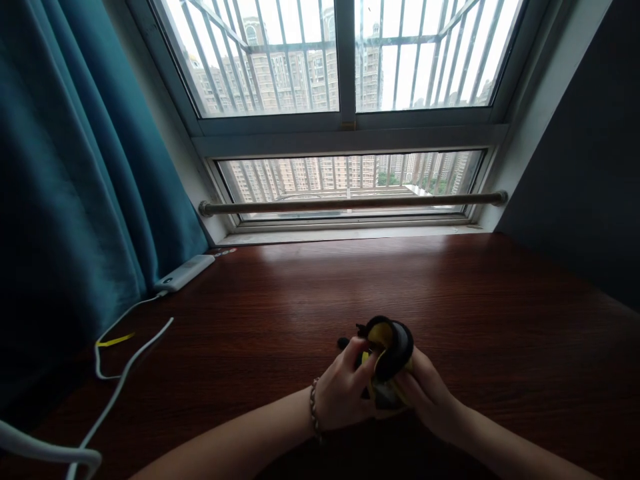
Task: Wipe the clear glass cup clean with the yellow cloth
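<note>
You face a wide barred window [345,60] looking out on pale apartment towers, with a teal curtain [75,167] hanging down the left side and a dark wall on the right. A metal rail [350,202] runs across the lower pane. Below it stretches a dark reddish wooden counter [475,300], glossy where the daylight falls on it.

Near the counter's front edge, just in front of you, both your hands meet on a black and yellow sock [387,353], rolled into a bundle whose open end curls upward and shows the yellow inside. Your left hand [343,390] grips the bundle from the left, fingers closed round it and the thumb pressed against the yellow part; a beaded bracelet [314,407] sits on that wrist. Your right hand [430,393] clasps the sock from the right and below, fingers curled on its lower end. The bundle is held just above the wood; whether it touches the surface cannot be told.

Well apart, at the far left by the curtain, lies a white power strip [184,273], and its white cable [125,363] loops across the counter, with a yellow tie [115,341] on it.
</note>
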The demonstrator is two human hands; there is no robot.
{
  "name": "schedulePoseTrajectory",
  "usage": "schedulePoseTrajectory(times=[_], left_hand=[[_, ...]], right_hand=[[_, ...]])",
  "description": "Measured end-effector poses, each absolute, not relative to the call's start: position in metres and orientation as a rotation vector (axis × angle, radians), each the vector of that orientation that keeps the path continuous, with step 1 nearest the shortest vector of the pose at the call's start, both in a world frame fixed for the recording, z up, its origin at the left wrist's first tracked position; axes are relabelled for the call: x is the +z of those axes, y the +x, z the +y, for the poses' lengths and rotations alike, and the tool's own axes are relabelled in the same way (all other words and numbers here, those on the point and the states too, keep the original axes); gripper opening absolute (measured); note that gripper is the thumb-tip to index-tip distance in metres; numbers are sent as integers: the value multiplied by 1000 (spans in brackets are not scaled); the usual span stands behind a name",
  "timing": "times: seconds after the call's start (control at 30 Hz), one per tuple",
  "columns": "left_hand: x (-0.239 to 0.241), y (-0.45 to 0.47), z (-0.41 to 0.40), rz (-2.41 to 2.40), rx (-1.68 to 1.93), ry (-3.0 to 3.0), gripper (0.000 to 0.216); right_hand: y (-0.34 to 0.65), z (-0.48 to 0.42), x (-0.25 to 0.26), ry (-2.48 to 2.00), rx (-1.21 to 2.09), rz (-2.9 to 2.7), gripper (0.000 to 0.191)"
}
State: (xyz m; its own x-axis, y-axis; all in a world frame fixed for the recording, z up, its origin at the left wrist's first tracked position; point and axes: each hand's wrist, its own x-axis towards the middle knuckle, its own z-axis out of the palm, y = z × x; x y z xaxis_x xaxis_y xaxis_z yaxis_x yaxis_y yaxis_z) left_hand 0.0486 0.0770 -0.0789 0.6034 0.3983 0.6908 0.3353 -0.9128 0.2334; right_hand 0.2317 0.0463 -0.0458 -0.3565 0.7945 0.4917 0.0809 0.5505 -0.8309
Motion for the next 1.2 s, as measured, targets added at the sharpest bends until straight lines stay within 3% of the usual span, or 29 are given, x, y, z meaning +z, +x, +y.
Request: schedulePoseTrajectory(times=[0.07,0.17,0.43,0.77,1.0,1.2], left_hand=[[-78,47,76,558,1303,2766,68],[-77,45,74,422,1431,2726,66],[-72,51,80,595,1433,2364,87],[-64,50,86,784,1135,2136,96],[-66,47,85,838,1037,1973,77],[-66,47,81,836,1100,2159,88]], right_hand=[[230,51,-53,-803,1052,-1578,27],[229,59,-62,-983,1276,-1262,47],[231,65,-64,-750,1636,-777,56],[234,55,-67,-732,1001,-1675,37],[233,55,-60,-699,917,-1832,41],[234,58,-60,-729,910,-1807,39]])
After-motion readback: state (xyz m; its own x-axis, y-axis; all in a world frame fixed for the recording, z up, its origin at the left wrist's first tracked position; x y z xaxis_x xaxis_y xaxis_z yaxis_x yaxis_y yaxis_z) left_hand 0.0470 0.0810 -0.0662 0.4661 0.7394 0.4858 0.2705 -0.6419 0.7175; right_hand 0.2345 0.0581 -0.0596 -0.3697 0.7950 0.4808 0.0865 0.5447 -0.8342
